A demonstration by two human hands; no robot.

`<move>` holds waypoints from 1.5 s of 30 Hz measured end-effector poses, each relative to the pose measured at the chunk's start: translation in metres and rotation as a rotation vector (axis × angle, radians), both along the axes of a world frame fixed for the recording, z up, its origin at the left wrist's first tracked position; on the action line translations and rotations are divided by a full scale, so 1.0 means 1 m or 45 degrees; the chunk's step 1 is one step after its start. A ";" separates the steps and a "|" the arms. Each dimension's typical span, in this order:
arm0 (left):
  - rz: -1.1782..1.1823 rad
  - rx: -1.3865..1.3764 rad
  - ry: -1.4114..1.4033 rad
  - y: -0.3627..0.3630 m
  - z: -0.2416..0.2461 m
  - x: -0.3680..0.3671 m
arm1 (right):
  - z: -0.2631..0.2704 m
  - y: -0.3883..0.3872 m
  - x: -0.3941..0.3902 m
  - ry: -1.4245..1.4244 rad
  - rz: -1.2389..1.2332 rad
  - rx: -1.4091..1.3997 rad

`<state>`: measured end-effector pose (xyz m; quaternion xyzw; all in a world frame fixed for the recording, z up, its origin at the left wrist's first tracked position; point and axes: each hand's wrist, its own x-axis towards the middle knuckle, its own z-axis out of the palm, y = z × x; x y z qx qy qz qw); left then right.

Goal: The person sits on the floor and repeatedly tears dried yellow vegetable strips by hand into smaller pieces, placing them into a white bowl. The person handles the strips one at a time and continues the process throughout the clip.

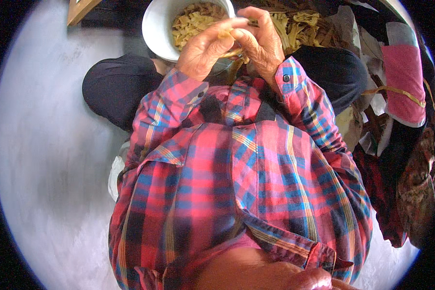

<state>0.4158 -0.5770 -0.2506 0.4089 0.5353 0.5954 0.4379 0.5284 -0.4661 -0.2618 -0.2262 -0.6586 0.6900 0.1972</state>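
My left hand (203,49) and my right hand (262,41) meet in front of me with the fingertips close together. Between them they pinch a pale yellow strip (224,34) of what looks like plant food. Part of it is hidden by my fingers. Just beyond my left hand, a white bowl (154,30) tilts towards my hands. It holds many short cut yellowish pieces (192,25). A pile of long, limp yellow strips (302,27) lies beyond and to the right of my right hand.
My bent knees in dark trousers (121,90) flank the bowl and the pile. At far left front is a wooden edge (81,11). On the right lie a pink cloth item (402,78) with a tan strap and dark patterned cloth (417,185). Pale floor (50,145) extends on the left.
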 end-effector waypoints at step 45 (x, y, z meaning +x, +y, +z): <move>0.567 0.129 -0.421 -0.026 0.046 -0.075 | 0.065 0.009 -0.031 -0.109 0.181 1.142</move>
